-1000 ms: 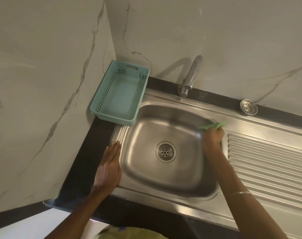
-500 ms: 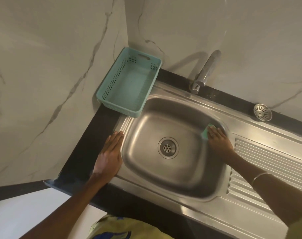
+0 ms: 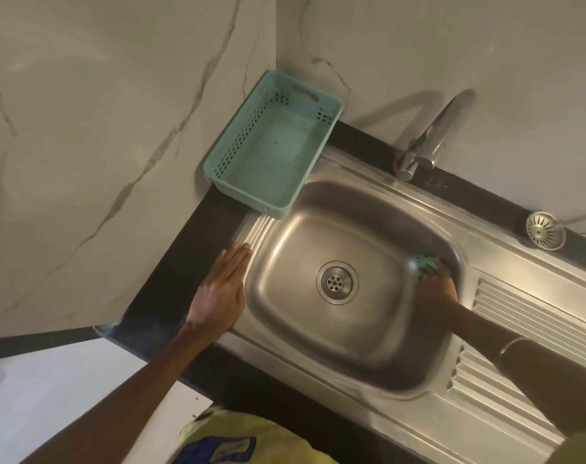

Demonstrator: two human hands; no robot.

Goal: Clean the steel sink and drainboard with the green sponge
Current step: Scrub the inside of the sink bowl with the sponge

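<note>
The steel sink (image 3: 318, 333) fills the middle of the head view, with a round drain (image 3: 336, 282) in its floor. To its right lies the ribbed drainboard (image 3: 532, 316). My right hand (image 3: 439, 287) is down inside the bowl, against its right wall. It presses the green sponge (image 3: 426, 261) to the steel; only the sponge's top edge shows beyond my fingers. My left hand (image 3: 220, 293) lies flat with straight fingers on the sink's left rim and the black counter, holding nothing.
A teal perforated basket (image 3: 238, 155) sits in the back left corner, overhanging the sink rim. A steel tap (image 3: 432, 139) juts from the wall above the bowl. A loose round strainer (image 3: 544, 230) lies on the black ledge behind the drainboard. Marble walls close the left and back.
My right hand went from the sink's right rim down into the bowl with the sponge, then slid a little along the right wall. My left hand stayed flat in place.
</note>
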